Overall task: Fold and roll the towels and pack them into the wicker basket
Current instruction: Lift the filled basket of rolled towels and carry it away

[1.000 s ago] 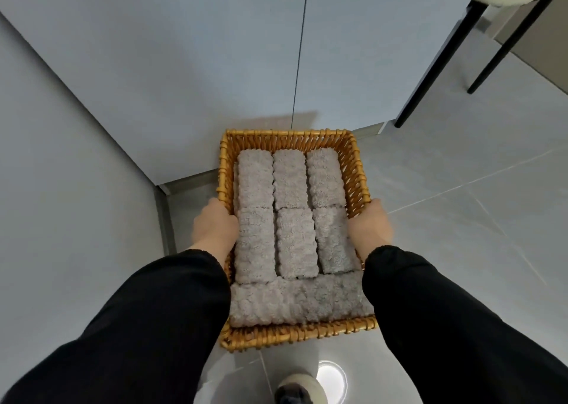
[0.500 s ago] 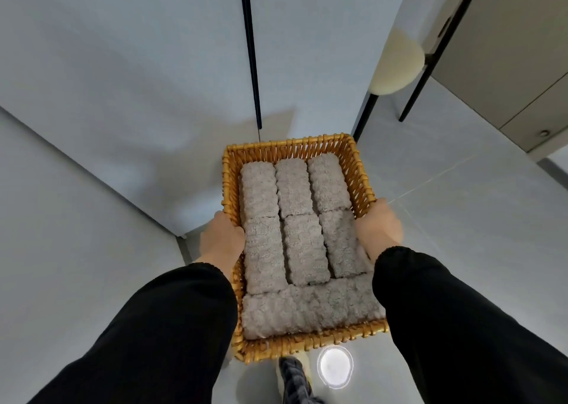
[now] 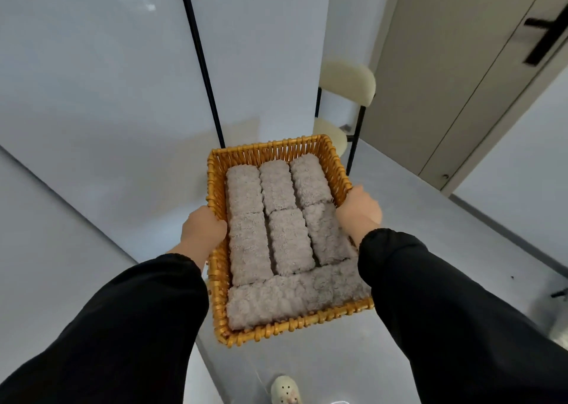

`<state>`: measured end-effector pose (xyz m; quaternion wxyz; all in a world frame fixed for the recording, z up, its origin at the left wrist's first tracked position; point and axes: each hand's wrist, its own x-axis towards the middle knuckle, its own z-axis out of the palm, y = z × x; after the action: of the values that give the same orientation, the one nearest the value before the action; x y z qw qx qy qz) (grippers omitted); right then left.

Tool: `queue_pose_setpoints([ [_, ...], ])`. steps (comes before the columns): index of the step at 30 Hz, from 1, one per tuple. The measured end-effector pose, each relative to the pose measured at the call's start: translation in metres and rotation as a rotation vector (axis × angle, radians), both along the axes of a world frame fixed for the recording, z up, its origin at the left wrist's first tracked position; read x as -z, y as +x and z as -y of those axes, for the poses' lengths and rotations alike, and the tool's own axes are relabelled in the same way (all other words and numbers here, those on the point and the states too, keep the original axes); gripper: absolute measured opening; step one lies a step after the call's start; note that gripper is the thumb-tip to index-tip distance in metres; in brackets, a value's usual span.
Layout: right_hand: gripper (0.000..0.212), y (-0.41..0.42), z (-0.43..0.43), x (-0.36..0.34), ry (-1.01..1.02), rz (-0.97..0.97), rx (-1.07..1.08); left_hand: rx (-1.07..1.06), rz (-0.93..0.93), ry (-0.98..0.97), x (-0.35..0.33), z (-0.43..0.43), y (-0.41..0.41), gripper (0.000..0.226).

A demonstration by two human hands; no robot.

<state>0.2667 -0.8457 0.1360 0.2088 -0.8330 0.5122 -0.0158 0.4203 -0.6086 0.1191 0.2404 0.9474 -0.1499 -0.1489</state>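
The rectangular honey-coloured wicker basket [image 3: 295, 323] is held in the air above the pale grey floor [image 3: 430, 219], with a cream-padded black-framed chair [image 3: 347, 81] beyond it. Seven rolled grey fluffy towels [image 3: 285, 240] fill the basket: six in two rows, with one crosswise at the near end. The left hand [image 3: 203, 228] and right hand [image 3: 358, 211] each clasp a long side rim. Judgement: packing appears complete. Carry level, with an even hold on both sides, so no roll shifts or loosens.

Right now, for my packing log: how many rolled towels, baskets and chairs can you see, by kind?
rolled towels: 7
wicker basket: 1
chair: 1
Total: 9
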Motion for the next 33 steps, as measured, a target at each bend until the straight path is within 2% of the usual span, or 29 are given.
queue_pose_setpoints([
  [3, 0.035, -0.021, 0.005, -0.032, -0.028, 0.031, 0.014, 0.029, 0.067, -0.015, -0.039, 0.012, -0.012, 0.017],
  [9, 0.029, -0.051, 0.031, -0.072, -0.078, 0.053, 0.057, 0.072, 0.105, -0.055, -0.073, 0.050, -0.032, 0.019],
  [13, 0.048, -0.066, 0.061, -0.096, -0.152, 0.024, 0.067, 0.107, 0.120, -0.041, -0.088, 0.086, -0.040, 0.019],
  [15, 0.046, -0.069, 0.080, -0.104, -0.173, 0.028, 0.067, 0.099, 0.121, -0.039, -0.092, 0.107, -0.044, 0.015],
  [18, 0.030, -0.070, 0.124, -0.112, -0.186, 0.079, 0.069, 0.075, 0.112, -0.052, -0.093, 0.152, -0.048, 0.016],
  [22, 0.028, -0.072, 0.196, -0.115, -0.161, 0.128, 0.060, 0.050, 0.138, -0.046, -0.097, 0.226, -0.048, 0.026],
  [26, 0.030, -0.074, 0.279, -0.115, -0.113, 0.162, 0.069, 0.028, 0.153, -0.097, -0.112, 0.310, -0.048, 0.020],
  [28, 0.031, -0.073, 0.305, -0.116, -0.091, 0.193, 0.093, -0.018, 0.081, -0.238, -0.118, 0.333, -0.043, 0.017],
  [31, 0.032, -0.065, 0.354, -0.115, -0.050, 0.247, 0.154, -0.157, -0.199, -0.539, -0.125, 0.374, -0.036, 0.043],
  [33, 0.034, -0.056, 0.378, -0.110, -0.038, 0.247, 0.163, -0.137, -0.398, -0.552, -0.125, 0.389, -0.035, 0.050],
])
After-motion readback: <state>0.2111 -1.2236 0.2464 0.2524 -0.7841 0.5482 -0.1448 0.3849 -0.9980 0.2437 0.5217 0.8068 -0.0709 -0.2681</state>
